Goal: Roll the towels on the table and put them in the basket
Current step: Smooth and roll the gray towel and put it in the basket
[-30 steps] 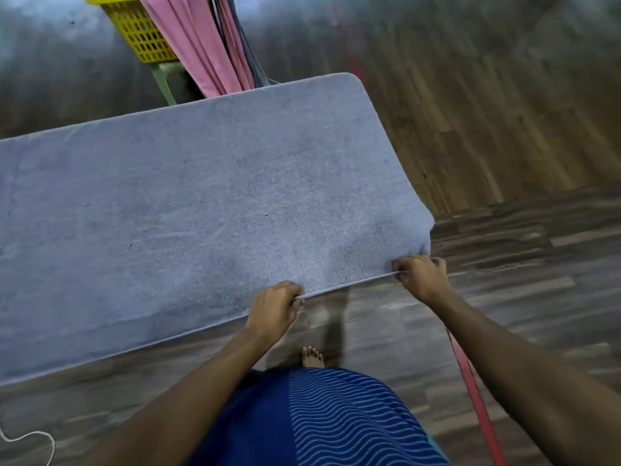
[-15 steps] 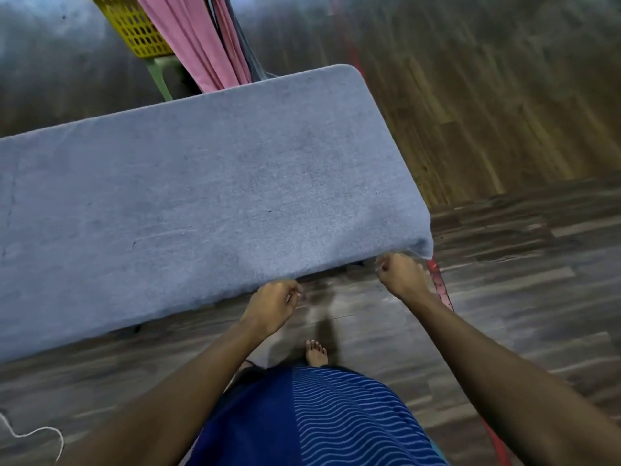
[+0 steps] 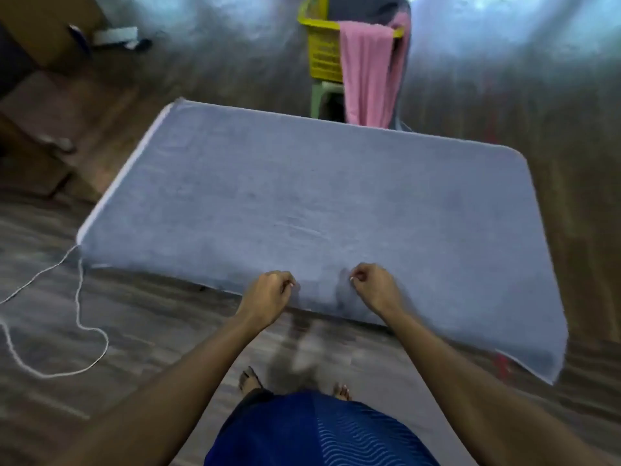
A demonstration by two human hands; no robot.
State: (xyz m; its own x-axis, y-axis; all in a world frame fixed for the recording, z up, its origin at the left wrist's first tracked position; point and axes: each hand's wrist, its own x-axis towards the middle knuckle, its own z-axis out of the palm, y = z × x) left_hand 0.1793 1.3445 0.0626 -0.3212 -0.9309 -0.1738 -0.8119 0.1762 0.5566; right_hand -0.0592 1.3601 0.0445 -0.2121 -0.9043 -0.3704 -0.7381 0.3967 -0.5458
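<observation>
A large grey-blue towel (image 3: 302,203) lies spread flat over the table and covers its whole top; its near right corner hangs off the edge. My left hand (image 3: 268,294) is at the towel's near edge with its fingers curled. My right hand (image 3: 376,287) is a hand's width to the right, just over the towel, fingers curled too. Motion blur hides whether either hand pinches the cloth. The yellow basket (image 3: 322,52) stands on a pale green stool beyond the table's far edge, with a pink towel (image 3: 368,75) draped over its rim.
A white cord (image 3: 77,297) trails over the wooden floor from the table's near left corner. Brown boxes (image 3: 40,95) sit at the far left. My bare feet are on the floor just short of the table.
The view has swung left, so the whole table shows. Both hands left the towel's right corner, where they gripped its hem, and came together at the middle of the near edge.
</observation>
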